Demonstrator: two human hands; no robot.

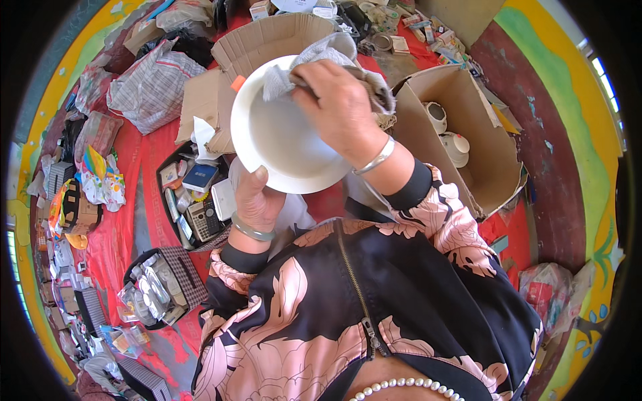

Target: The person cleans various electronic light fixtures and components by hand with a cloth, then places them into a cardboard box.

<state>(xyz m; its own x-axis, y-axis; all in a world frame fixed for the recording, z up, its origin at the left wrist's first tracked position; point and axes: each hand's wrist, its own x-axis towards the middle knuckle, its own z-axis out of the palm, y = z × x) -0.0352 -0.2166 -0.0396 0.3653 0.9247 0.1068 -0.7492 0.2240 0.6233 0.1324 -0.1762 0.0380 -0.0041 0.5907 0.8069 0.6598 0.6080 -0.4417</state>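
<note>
A round white bowl [284, 137] is tilted up in front of me, its inside facing me. My left hand [259, 200] grips its lower left rim, thumb over the edge and the other fingers hidden behind. A crumpled grey cloth [328, 50] is bunched in my right hand [338, 110], pressed on the bowl's upper right rim. Part of the cloth hangs past the rim on the right. Behind the bowl stands an open cardboard box [264, 41] with its flaps spread; the bowl hides most of its inside.
To the right, a tall open cardboard box [481, 144] holds white cups [455, 148]. At left are a dark bin [200, 200] with a calculator and small boxes, a checked basket [160, 287] of packaged items, and a plaid bag [152, 87]. Red sheeting [134, 190] covers the floor.
</note>
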